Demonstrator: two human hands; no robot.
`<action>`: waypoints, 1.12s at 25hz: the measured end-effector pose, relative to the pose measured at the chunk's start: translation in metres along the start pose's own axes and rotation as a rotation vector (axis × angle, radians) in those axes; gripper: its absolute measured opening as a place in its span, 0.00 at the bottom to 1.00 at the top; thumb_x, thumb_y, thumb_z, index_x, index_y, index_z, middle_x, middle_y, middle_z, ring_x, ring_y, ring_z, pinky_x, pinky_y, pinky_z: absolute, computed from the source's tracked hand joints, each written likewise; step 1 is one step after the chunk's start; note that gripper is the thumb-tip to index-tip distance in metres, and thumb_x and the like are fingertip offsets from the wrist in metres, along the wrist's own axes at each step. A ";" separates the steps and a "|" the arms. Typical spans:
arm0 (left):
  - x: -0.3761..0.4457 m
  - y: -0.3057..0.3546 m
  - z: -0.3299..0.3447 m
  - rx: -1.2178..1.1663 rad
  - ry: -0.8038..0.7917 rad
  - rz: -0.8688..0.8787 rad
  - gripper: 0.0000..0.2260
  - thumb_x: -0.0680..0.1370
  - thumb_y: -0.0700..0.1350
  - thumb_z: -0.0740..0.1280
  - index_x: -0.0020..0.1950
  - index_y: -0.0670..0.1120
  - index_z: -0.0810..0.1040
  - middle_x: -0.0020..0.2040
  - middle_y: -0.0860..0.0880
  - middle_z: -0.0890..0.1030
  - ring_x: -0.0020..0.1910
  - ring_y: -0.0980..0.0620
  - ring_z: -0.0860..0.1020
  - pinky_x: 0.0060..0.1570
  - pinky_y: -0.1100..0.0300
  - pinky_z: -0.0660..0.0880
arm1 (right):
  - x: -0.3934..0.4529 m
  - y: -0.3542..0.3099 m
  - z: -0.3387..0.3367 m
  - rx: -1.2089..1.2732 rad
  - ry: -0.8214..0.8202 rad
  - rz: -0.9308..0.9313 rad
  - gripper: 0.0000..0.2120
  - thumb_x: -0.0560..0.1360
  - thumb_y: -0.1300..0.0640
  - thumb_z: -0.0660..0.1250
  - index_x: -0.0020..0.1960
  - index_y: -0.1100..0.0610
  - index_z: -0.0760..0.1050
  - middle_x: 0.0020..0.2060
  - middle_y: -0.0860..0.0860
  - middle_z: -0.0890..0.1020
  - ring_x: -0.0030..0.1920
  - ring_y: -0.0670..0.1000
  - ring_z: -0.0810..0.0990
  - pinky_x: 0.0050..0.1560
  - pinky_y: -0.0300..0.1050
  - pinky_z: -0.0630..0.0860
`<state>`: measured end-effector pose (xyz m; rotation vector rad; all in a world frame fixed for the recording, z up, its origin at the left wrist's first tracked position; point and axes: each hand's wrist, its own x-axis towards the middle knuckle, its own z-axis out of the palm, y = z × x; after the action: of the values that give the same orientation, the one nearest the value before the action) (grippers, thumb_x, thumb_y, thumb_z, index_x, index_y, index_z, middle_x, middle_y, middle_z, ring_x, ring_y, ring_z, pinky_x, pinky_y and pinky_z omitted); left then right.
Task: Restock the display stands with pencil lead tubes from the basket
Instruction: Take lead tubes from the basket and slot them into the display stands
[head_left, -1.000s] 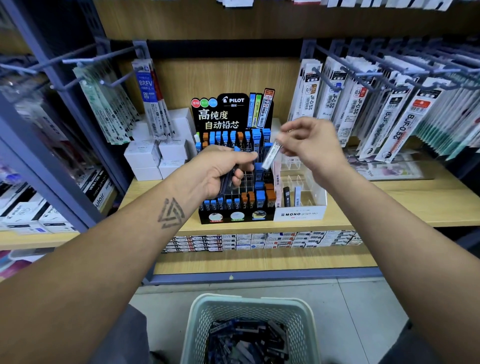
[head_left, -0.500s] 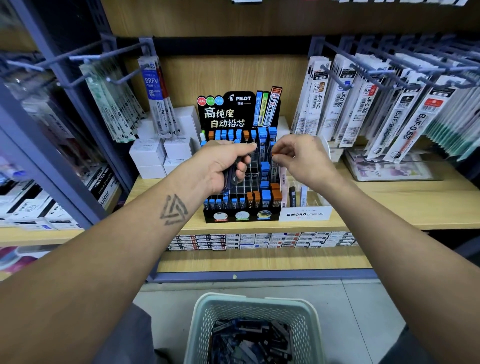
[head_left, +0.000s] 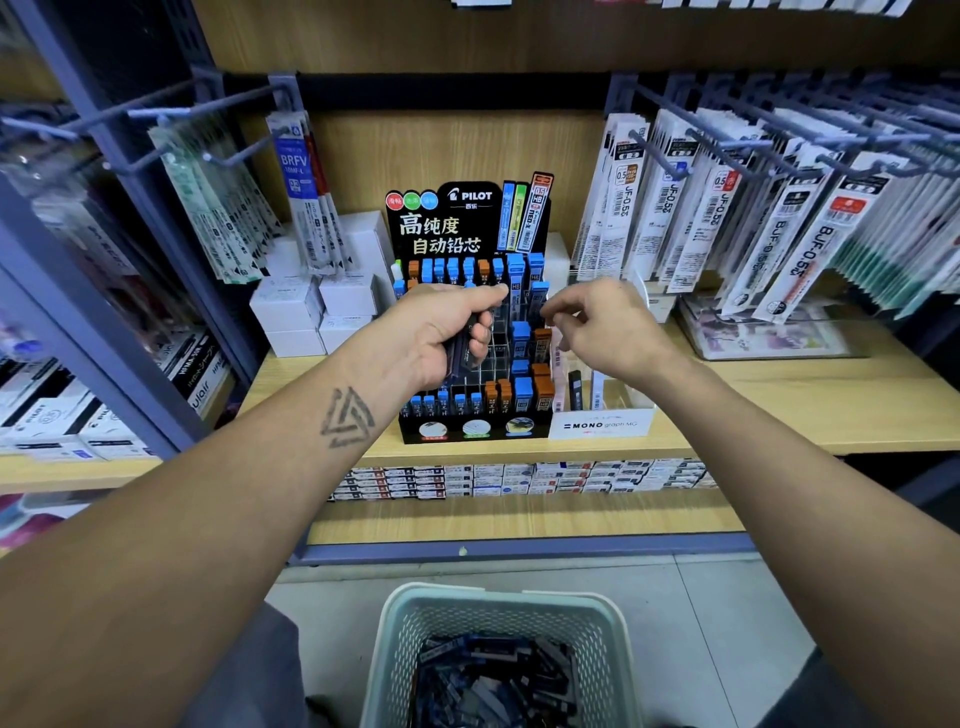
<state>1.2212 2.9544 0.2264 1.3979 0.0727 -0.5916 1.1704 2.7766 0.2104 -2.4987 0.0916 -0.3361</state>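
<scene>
Tubes (head_left: 462, 353) sit bunched in our left hand (head_left: 441, 332) as supply — our right hand (head_left: 602, 327) fingers hang released over the stand (head_left: 472, 428).

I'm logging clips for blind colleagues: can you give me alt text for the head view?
A person's left hand grips a bunch of dark lead tubes over a black display stand on a wooden shelf, while the right hand, fingers loosely curled, reaches toward its slots. A pale basket of tubes sits on the floor below.
</scene>
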 end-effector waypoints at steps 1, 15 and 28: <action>0.001 0.000 0.000 -0.019 -0.003 -0.001 0.08 0.79 0.43 0.71 0.43 0.44 0.74 0.27 0.50 0.72 0.20 0.57 0.67 0.19 0.67 0.64 | -0.002 -0.005 -0.005 0.088 0.037 0.025 0.11 0.80 0.64 0.65 0.52 0.53 0.84 0.44 0.49 0.85 0.45 0.49 0.84 0.51 0.45 0.80; 0.000 -0.001 0.003 -0.425 0.043 0.017 0.12 0.82 0.49 0.66 0.42 0.44 0.74 0.33 0.48 0.73 0.29 0.52 0.73 0.30 0.60 0.75 | -0.024 -0.054 0.009 0.839 -0.292 0.220 0.18 0.72 0.71 0.73 0.55 0.62 0.68 0.34 0.62 0.84 0.31 0.57 0.85 0.30 0.43 0.81; 0.007 0.017 -0.023 -0.324 0.188 0.190 0.08 0.81 0.47 0.68 0.47 0.45 0.73 0.32 0.49 0.74 0.21 0.56 0.67 0.20 0.66 0.65 | -0.017 -0.028 -0.024 0.823 -0.557 0.178 0.16 0.71 0.74 0.71 0.58 0.64 0.80 0.39 0.60 0.84 0.42 0.59 0.87 0.42 0.44 0.85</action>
<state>1.2409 2.9742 0.2347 1.1262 0.1765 -0.2745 1.1472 2.7883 0.2424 -1.6677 -0.0467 0.3467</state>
